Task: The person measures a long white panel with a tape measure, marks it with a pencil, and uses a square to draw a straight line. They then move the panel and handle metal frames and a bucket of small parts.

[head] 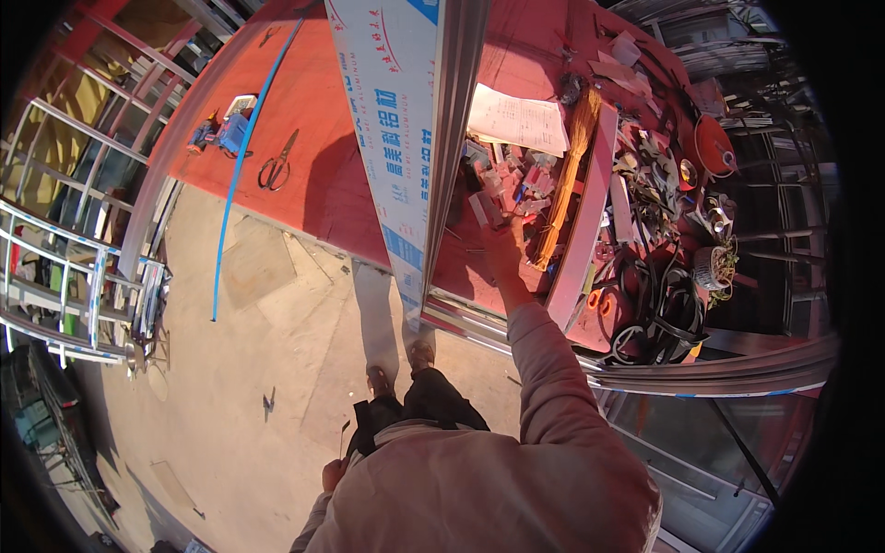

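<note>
My right hand [503,245] reaches onto the red worktable, at the near edge of a pile of small plastic and metal fittings [522,181]. Its fingers are beside a pale rectangular block [485,209]; I cannot tell whether they grip it. Low at my side, my left hand [334,474] is closed around a thin, dark-tipped tool [343,437], its handle hidden in the fist. Left of my right hand, a film-wrapped aluminium profile [397,138] lies across the table, its near end past the edge. A straw hand broom [570,176] and printed papers [518,119] lie by the fittings.
Scissors [276,166], a blue cordless power tool [234,133] and a long blue strip [242,155] lie on the table's left part. At right are a red-painted bar [588,214], coiled black rubber strip [667,311] and a potted plant [715,268]. Metal frames [76,276] stand left.
</note>
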A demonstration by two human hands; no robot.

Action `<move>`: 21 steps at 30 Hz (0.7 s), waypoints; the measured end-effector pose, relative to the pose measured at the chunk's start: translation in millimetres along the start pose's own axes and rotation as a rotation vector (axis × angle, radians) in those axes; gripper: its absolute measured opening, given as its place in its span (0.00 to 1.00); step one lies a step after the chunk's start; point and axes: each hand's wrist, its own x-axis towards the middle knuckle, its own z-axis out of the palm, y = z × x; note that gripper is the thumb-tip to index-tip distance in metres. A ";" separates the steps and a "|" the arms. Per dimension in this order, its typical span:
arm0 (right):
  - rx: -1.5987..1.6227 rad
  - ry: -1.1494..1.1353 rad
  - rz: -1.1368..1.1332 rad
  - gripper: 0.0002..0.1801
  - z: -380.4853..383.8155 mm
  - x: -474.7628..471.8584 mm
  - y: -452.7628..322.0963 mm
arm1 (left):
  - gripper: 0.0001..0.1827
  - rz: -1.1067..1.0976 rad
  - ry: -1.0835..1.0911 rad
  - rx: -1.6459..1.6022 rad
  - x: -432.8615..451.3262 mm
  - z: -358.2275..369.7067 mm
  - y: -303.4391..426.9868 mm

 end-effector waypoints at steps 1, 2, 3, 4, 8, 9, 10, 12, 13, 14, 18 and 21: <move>-0.117 -0.077 0.032 0.20 0.8 -9.3 0.3 | 0.34 0.079 0.035 -0.017 2.6 -1.1 -0.4; -0.115 -0.101 0.028 0.20 0.1 -15.1 1.5 | 0.34 0.104 0.025 -0.012 7.7 -0.8 0.6; -0.124 -0.136 0.074 0.21 1.8 -21.0 2.9 | 0.34 0.053 0.003 0.026 10.8 -0.7 0.9; -0.121 -0.171 0.114 0.21 3.4 -25.2 4.4 | 0.35 0.101 0.029 -0.014 13.7 -0.1 1.5; -0.029 -0.094 0.012 0.23 10.9 -30.8 3.4 | 0.39 0.033 0.051 -0.125 22.4 0.8 3.9; -0.033 -0.059 -0.042 0.23 11.2 -31.5 0.3 | 0.40 -0.003 0.051 -0.142 22.7 -0.6 4.2; -0.049 -0.050 -0.015 0.23 10.7 -33.6 -3.7 | 0.42 -0.039 0.052 -0.159 23.4 -2.5 4.9; -0.171 -0.108 0.091 0.21 -0.2 -41.6 -11.3 | 0.44 -0.212 0.048 -0.129 22.3 -7.8 6.0; -0.224 -0.143 0.169 0.20 -6.2 -46.7 -15.6 | 0.44 -0.142 0.090 -0.139 21.6 -11.0 6.5; -0.214 -0.139 0.191 0.18 -11.4 -53.9 -19.4 | 0.44 -0.127 0.108 -0.142 20.9 -13.9 6.7; -0.073 -0.055 0.032 0.13 -44.9 -118.0 -12.5 | 0.40 -0.112 0.243 -0.099 27.7 -20.8 1.5; -0.052 -0.103 0.037 0.15 -58.5 -182.4 8.8 | 0.36 -0.096 0.298 -0.117 48.4 -23.9 -9.4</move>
